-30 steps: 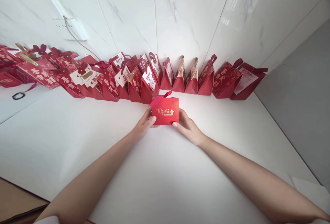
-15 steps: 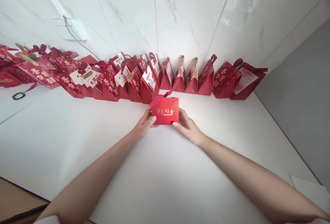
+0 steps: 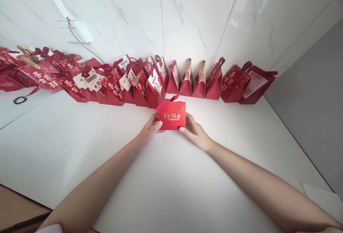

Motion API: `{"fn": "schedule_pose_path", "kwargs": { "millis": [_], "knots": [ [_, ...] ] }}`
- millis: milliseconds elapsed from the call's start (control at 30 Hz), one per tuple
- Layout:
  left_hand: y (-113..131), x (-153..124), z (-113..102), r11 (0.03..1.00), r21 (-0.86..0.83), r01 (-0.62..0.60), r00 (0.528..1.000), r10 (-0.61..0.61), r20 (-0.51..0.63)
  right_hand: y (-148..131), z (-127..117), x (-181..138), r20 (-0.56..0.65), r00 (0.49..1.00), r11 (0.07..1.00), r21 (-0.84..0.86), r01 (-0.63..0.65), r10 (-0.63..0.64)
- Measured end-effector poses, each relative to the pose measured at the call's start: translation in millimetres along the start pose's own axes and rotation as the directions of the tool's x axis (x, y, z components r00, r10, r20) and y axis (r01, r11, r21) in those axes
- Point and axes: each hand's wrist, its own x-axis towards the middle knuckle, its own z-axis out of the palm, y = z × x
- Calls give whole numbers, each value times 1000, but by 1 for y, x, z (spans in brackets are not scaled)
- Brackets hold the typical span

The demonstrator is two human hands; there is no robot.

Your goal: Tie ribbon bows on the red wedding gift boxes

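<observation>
A small red gift box (image 3: 172, 116) with gold lettering on its front is held upright between both hands, low over the white table. A dark pink ribbon (image 3: 166, 103) is tied at its top left. My left hand (image 3: 150, 127) grips the left side, thumb on the front edge. On the right side, my right hand (image 3: 197, 133) closes in the same way, its thumb at the lower corner. The fingers behind the box are partly hidden. Just beyond it stands a red gift box with a white label (image 3: 156, 87).
Several red gift boxes line the tiled wall (image 3: 139, 11), among them a patterned one (image 3: 236, 83). More lie piled at the left (image 3: 40, 74). A black loop (image 3: 20, 99) rests on the white table (image 3: 171, 183). A cable (image 3: 80, 40) hangs from a wall socket. Cardboard (image 3: 18, 209) shows at lower left.
</observation>
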Motion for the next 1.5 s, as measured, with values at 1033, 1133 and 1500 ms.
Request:
{"fn": "schedule_pose_path", "kwargs": {
  "millis": [1033, 1133, 1500],
  "knots": [
    [0, -1, 0, 1000, 3, -1, 1000, 1, 3, -1, -1, 0, 1, 1000, 999, -30, -9, 9],
    [0, -1, 0, 1000, 0, 3, 1000, -3, -2, 0, -1, 0, 0, 1000, 999, -32, -7, 7],
    [2, -1, 1, 1000, 1, 8, 1000, -8, -5, -2, 1, 0, 5, 1000, 1000, -13, 0, 0]
  ]
}}
